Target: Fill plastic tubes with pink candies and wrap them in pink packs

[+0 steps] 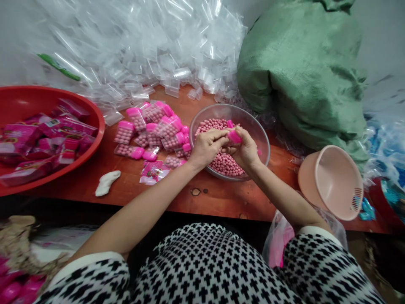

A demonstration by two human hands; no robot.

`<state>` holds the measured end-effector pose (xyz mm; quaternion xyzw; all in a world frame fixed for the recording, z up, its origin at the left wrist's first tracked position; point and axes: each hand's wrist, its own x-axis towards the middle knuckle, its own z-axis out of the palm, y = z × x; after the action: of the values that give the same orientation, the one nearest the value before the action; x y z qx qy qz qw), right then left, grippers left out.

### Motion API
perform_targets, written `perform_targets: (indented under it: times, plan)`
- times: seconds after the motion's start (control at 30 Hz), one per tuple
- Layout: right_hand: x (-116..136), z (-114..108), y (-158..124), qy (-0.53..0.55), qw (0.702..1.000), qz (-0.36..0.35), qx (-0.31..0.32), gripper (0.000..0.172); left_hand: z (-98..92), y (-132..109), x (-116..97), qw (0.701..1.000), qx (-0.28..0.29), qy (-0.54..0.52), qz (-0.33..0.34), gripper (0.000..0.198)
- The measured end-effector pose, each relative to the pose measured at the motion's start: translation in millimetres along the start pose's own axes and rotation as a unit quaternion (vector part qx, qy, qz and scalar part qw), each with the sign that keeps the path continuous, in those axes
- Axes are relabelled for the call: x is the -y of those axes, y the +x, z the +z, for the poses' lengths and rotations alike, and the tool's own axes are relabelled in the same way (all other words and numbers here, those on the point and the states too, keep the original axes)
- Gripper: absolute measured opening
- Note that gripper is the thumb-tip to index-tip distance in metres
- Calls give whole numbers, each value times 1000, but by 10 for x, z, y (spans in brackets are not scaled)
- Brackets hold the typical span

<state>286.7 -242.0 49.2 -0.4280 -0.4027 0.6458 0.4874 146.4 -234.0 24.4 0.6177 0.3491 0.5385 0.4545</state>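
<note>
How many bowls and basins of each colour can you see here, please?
Red: 2 (plastic basin, tub)
Clear: 1 (glass bowl)
Pale pink: 1 (plastic basin)
Total: 4

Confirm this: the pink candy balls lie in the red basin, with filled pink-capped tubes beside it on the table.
Wrong: the head view shows the pink candy balls in a clear bowl, not the red basin. The filled pink-capped tubes are beside it on the table.
</note>
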Motion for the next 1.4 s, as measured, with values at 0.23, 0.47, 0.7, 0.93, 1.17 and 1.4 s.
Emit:
perform_targets:
  times: [0.23, 0.47, 0.7, 0.93, 1.17, 1.4]
  plan:
    - [311, -84, 138, -106, 988, 97, 64, 63, 42, 63, 49, 998, -38, -27, -35, 31]
    - [332, -615, 231, -449, 893, -26, 2, 38, -878, 295, 40, 983, -179, 40, -8, 35]
    - [55, -514, 343, -734, 677, 14, 44, 25, -1440, 425, 300, 959, -176, 222, 2, 35]
    - [158, -461, 281, -611, 789, -34, 45, 13, -422, 259, -14, 972, 60, 226, 26, 27]
    - [448, -600, 130, -318, 944, -90, 17, 39, 53, 321, 66, 979, 151, -32, -131, 9]
    - [241, -725, 155, -773, 618, 31, 143, 8, 85, 266, 51, 942, 122, -184, -254, 23]
